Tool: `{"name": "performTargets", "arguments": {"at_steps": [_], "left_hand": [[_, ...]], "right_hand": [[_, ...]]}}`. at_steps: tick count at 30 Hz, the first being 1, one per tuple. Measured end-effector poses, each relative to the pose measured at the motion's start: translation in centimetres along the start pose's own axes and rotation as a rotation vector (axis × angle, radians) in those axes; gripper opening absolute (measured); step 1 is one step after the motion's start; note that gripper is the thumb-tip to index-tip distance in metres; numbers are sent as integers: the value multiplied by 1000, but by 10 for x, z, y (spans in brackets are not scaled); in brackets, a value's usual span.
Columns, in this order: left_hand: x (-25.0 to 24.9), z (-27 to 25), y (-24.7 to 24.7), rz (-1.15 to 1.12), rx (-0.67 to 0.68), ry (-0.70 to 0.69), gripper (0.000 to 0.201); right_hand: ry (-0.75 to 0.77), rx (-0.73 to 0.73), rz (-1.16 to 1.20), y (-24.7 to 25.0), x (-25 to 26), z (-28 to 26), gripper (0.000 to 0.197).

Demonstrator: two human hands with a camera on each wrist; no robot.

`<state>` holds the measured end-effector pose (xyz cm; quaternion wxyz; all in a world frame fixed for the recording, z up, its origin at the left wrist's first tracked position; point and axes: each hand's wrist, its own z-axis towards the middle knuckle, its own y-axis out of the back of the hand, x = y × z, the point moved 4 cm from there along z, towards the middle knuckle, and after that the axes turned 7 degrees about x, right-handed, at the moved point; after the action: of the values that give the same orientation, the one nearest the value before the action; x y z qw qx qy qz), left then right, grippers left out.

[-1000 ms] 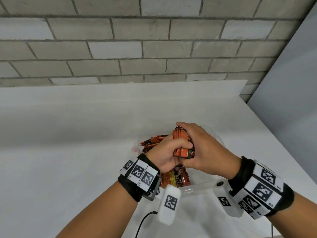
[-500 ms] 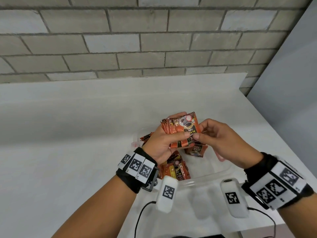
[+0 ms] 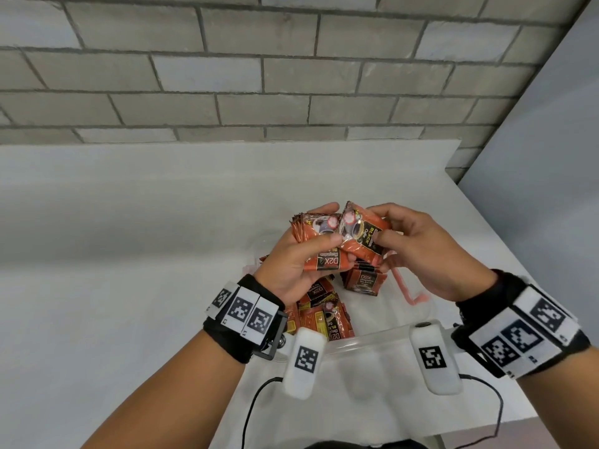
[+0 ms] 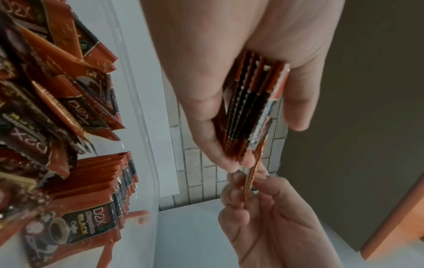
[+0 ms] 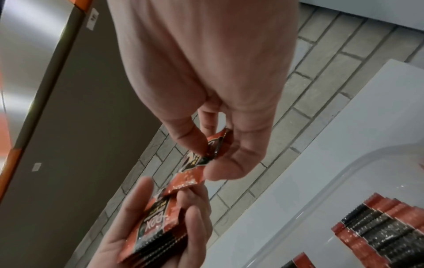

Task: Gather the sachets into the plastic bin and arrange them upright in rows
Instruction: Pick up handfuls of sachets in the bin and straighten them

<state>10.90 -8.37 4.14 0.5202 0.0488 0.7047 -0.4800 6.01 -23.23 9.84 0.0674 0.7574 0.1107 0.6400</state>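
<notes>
Head view: above the bin on the bench, the left hand clamps a stack of sachets. The right hand pinches one sachet just beside the stack, touching it. I judge the step is squaring a bundle; next, this sachet must join the stack aligned.

Left wrist view: the stack sits between thumb and fingers. A row stands in the bin.

Right wrist view: the sachet's corner is in the pinch.
</notes>
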Motion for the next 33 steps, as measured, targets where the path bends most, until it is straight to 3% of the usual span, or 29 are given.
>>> {"name": "performTargets", "arguments": {"at_steps": [3,5,8,13,15,17,19,21,26,33], "left_hand": [[-1,0,3,73,-98,0,47],[-2,-1,6,84,-148,-21,47],[-3,-1,7,96,-177,-47,41],[-12,-2,7,107,-160,-37,48],[-20,-6,16,81,-202,-61,49],[-28,-13,30,39,-278,-107,54],[-35,-22,46,10,-328,-154,57],[-39,-32,58,-17,-356,-179,52],[-34,-53,77,-18,-370,-126,35],[-28,-64,84,-32,-411,-110,24]], "right_hand": [[5,-18,-42,0,-2,3,37],[3,-50,112,1,-6,4,41],[-21,-83,332,-1,-18,2,28],[27,-94,349,2,-22,-3,12],[65,-115,178,17,-18,-3,11],[117,-109,-242,29,-15,-2,10],[114,-8,-668,29,-23,1,6],[56,123,-937,25,-38,6,4],[-73,296,-1267,15,-52,23,17],[-96,407,-1508,-5,-62,46,10]]}}
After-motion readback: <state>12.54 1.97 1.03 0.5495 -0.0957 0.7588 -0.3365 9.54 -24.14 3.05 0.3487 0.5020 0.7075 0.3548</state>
